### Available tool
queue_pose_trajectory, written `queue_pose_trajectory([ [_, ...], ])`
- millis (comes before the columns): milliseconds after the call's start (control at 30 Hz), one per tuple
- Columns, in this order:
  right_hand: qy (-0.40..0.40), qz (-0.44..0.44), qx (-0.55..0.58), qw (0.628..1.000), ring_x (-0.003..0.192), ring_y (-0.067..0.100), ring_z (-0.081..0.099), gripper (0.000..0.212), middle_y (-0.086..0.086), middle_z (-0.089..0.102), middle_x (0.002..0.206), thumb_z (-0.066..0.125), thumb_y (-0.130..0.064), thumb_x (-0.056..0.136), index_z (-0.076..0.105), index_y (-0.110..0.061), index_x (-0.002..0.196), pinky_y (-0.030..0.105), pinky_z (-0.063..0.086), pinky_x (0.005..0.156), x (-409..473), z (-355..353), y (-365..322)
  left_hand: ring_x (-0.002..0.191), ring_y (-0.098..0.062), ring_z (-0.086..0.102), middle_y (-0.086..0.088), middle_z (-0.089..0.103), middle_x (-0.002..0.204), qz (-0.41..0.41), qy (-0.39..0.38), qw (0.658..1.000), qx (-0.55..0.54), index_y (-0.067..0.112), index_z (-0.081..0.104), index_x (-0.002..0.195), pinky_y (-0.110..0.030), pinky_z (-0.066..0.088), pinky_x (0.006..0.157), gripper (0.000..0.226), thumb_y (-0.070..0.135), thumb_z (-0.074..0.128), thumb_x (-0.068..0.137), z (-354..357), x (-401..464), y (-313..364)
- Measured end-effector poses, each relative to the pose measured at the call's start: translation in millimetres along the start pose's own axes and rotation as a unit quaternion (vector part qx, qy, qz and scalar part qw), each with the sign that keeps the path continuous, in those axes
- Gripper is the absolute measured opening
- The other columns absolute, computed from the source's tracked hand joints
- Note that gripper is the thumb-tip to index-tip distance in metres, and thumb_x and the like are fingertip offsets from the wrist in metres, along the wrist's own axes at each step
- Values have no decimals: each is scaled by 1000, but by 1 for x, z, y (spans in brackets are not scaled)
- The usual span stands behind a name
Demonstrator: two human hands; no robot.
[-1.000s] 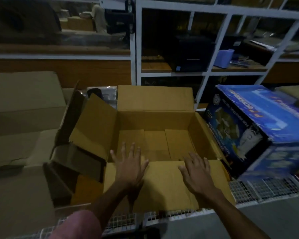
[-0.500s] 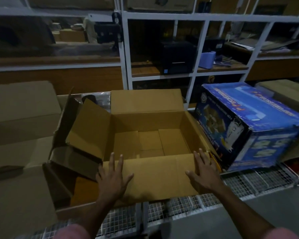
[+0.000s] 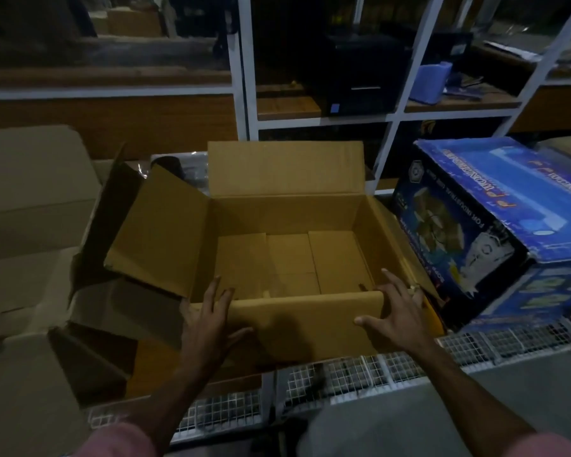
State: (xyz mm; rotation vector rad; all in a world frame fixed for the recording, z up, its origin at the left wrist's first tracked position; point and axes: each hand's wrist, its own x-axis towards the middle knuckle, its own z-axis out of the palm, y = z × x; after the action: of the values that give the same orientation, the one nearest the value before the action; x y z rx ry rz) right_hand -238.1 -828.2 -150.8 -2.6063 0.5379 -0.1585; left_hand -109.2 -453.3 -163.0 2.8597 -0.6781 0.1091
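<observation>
My left grip and right grip lie spread wide on the near flap of the cardboard box between them. Uneven pressure could crease it or shove the box against the blue carton rightward.

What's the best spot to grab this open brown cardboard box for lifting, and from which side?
Probably the two near corners of the cardboard box, coming from the near side, where the left hand and right hand rest. The blue box crowds its right wall and the left flap splays over another carton, so the sides look hard to reach. The flaps would likely bend.
</observation>
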Motion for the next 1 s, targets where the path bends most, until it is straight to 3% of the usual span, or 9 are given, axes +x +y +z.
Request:
queue_pose_trajectory([
  [133,48,12,-7,999,133,41,31,97,-6,41,153,72,-84,51,60,-23,126,58,43,99,4,2,-7,134,-58,31,-10,21,165,-1,-5,1000,7,21,43,149,-77,26,105,98,67,78,69,-1,8,-7],
  [233,78,3,-20,997,126,39,40,88,3,54,137,75,-76,56,60,-21,123,60,44,97,5,-3,-13,128,-54,31,-19,43,148,1,26,1000,-4,17,53,137,-80,30,101,90,60,85,65,-13,10,-6],
  [433,179,-23,-27,983,110,24,34,77,15,60,116,92,-54,55,67,-9,113,62,48,87,-11,-32,-43,138,-42,26,-4,46,139,-55,54,996,-46,27,52,131,-65,25,114,76,67,77,71,-59,4,7],
  [600,200,-23,-13,980,120,41,41,81,10,56,123,87,-61,53,65,-16,117,54,48,78,-44,-61,-57,122,-39,39,-8,58,122,-14,147,988,-35,18,62,119,-68,31,108,73,62,84,65,-100,-24,12],
  [767,261,-43,-17,964,119,45,43,88,13,54,123,77,-69,52,62,-15,120,57,48,82,-81,-99,-74,125,-49,41,-6,57,124,-1,185,982,-45,19,58,122,-70,33,103,74,63,82,67,-144,-49,18],
  [1000,349,-95,-12,932,112,44,47,80,15,56,118,75,-66,57,63,-13,116,51,44,83,-119,-159,-113,119,-51,46,-10,58,121,35,290,954,-74,17,56,121,-70,35,100,72,55,85,67,-214,-76,24],
])
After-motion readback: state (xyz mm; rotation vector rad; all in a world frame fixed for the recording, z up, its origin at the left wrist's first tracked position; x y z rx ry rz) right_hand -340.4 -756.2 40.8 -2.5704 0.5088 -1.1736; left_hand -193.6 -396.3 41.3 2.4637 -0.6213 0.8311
